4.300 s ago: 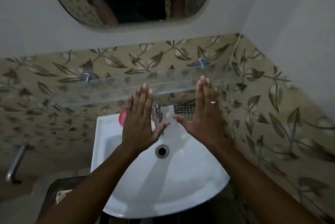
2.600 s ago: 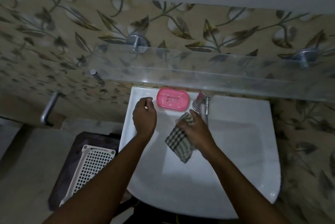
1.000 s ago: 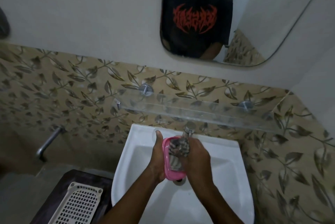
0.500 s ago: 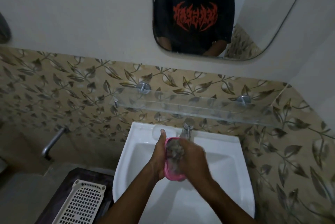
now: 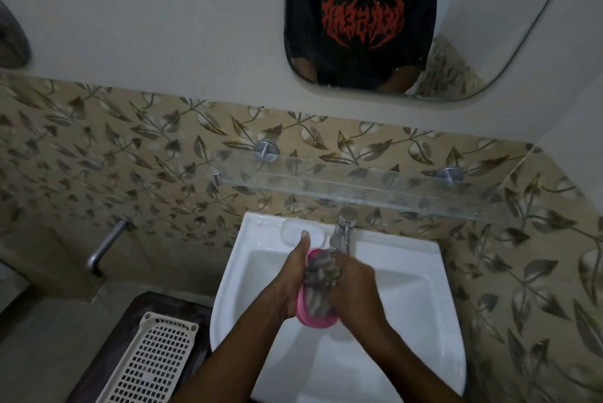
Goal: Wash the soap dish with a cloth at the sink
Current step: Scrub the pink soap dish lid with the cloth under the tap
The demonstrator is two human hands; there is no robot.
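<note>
Over the white sink (image 5: pixel 408 314), my left hand (image 5: pixel 290 282) holds the pink soap dish (image 5: pixel 315 321) upright on its long edge, thumb pointing up along its back. My right hand (image 5: pixel 354 285) presses a dark checked cloth (image 5: pixel 321 275) into the dish's open face. The cloth is blurred and covers most of the dish, so only the pink rim at the top and bottom shows. Both hands are just in front of and below the chrome tap (image 5: pixel 342 234).
A glass shelf (image 5: pixel 359 187) juts from the leaf-patterned tiles above the tap. A mirror (image 5: pixel 424 20) hangs higher up. A white perforated basket (image 5: pixel 150 363) lies on a dark stand left of the sink. A metal pipe (image 5: pixel 104 247) sticks out of the left wall.
Earlier my left hand took the dish from the sink's back ledge and my right hand brought the cloth to it. In the last second the cloth shifts over the dish.
</note>
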